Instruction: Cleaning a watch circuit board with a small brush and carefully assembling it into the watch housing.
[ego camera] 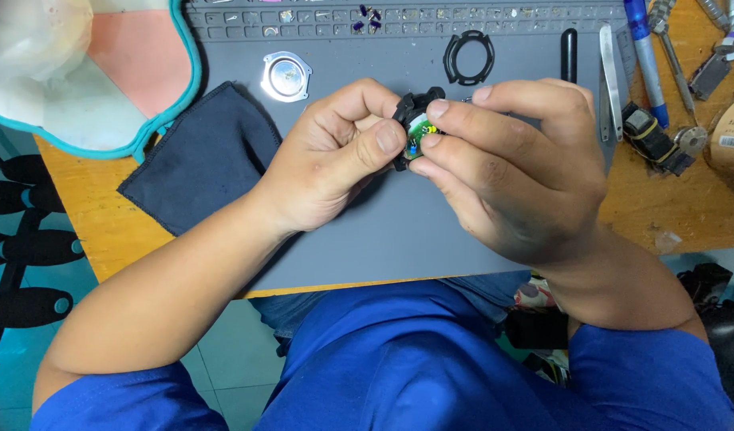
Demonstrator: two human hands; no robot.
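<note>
Our left hand [327, 164] is pinching the left edge of a small round black part [411, 128], thumb and curled forefinger clamped on its rim, while our right hand [511, 168] is closing on it from the other side, fingertips pressed to its face and edge. The part is sitting between the two hands, held up above the grey mat [399, 231] on the surface, and both hands are equally close to it. It is looking like a black plastic disc, tilted on edge, its open face turned toward the right hand, showing a green circuit board with tiny yellow and blue components. A black ring [467, 57] and a shiny metal disc [286, 77] are lying well behind, and a dark cloth [203, 156] is lying to the left.
</note>
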